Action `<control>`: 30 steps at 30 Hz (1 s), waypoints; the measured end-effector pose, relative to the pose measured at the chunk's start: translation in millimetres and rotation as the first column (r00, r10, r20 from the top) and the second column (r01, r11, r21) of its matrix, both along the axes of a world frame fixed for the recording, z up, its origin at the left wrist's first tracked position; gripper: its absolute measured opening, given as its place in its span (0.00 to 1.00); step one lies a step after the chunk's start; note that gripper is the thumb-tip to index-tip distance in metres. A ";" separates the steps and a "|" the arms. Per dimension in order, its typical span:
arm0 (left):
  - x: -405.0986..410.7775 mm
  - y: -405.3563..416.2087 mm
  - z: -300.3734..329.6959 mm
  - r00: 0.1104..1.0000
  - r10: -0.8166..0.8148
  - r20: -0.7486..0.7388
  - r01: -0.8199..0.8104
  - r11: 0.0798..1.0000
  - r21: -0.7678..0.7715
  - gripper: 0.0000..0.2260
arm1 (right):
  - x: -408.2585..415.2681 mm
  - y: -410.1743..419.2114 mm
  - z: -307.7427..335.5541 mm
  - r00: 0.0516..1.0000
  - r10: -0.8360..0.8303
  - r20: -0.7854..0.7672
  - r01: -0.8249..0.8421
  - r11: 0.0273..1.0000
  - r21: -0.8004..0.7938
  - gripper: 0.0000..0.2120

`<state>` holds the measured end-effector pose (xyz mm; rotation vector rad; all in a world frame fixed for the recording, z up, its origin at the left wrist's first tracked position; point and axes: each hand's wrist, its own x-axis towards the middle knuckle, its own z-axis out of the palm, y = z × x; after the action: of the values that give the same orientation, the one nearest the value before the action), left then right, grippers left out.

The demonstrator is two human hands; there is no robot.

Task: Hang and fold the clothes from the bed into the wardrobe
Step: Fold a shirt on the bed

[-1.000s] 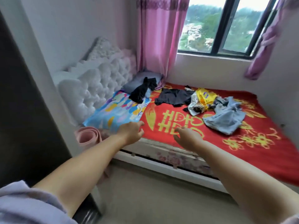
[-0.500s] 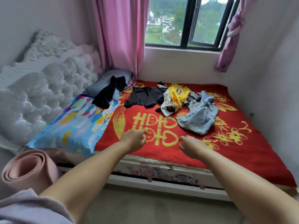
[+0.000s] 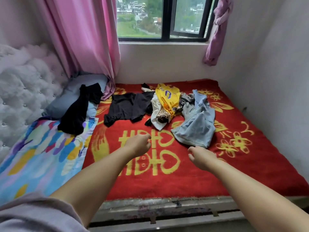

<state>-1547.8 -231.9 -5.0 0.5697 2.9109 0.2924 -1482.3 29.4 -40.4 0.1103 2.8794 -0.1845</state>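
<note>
clothes (image 3: 167, 106) on bed (image 3: 250, 164) | beyond both empty hands (image 3: 170, 148)

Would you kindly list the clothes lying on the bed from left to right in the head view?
Black garment on the pillows → dark grey shirt → yellow jersey → light blue garment. The white and grey pieces tangled around the jersey overlap too much to place.

We count two black garments (image 3: 128, 108), one yellow jersey (image 3: 168, 96) and one pale blue garment (image 3: 197, 126). We also see two pillows (image 3: 73, 96) and two curtains (image 3: 87, 36).
</note>
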 end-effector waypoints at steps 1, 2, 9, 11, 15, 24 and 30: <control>-11.7 4.8 -9.3 1.000 -0.013 0.025 0.013 1.000 -0.008 0.17 | -10.4 4.0 -9.5 1.000 -0.008 0.022 0.008 1.000 0.005 0.18; -22.3 9.3 -20.5 0.998 -0.028 0.049 0.029 0.999 -0.022 0.16 | -20.9 8.4 -20.5 0.999 -0.019 0.042 0.019 1.000 0.002 0.18; -112.9 39.7 -93.7 0.977 0.040 0.209 -0.025 0.997 -0.070 0.17 | -124.1 41.4 -98.5 0.984 -0.006 0.178 0.020 0.997 -0.074 0.18; -144.5 47.2 -115.8 0.954 0.101 0.281 -0.086 0.994 -0.064 0.16 | -159.0 46.8 -123.4 0.974 0.014 0.227 0.013 0.993 -0.118 0.18; -194.2 58.7 -171.7 0.890 0.218 0.401 -0.220 0.975 -0.043 0.16 | -219.2 48.2 -182.0 0.943 0.104 0.316 -0.050 0.983 -0.175 0.19; -276.3 77.1 -328.5 0.873 0.169 0.457 -0.179 0.984 -0.023 0.18 | -315.9 7.4 -346.1 0.969 0.087 0.233 -0.020 0.961 -0.274 0.17; -360.5 99.5 -394.3 0.977 -0.046 0.206 0.060 0.996 -0.059 0.26 | -341.7 5.6 -421.6 0.993 0.114 -0.038 -0.120 0.959 -0.256 0.20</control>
<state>-1908.3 -132.5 -399.3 0.5699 2.6924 0.2339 -1824.0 35.0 -462.0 -0.1111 2.8433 -0.5379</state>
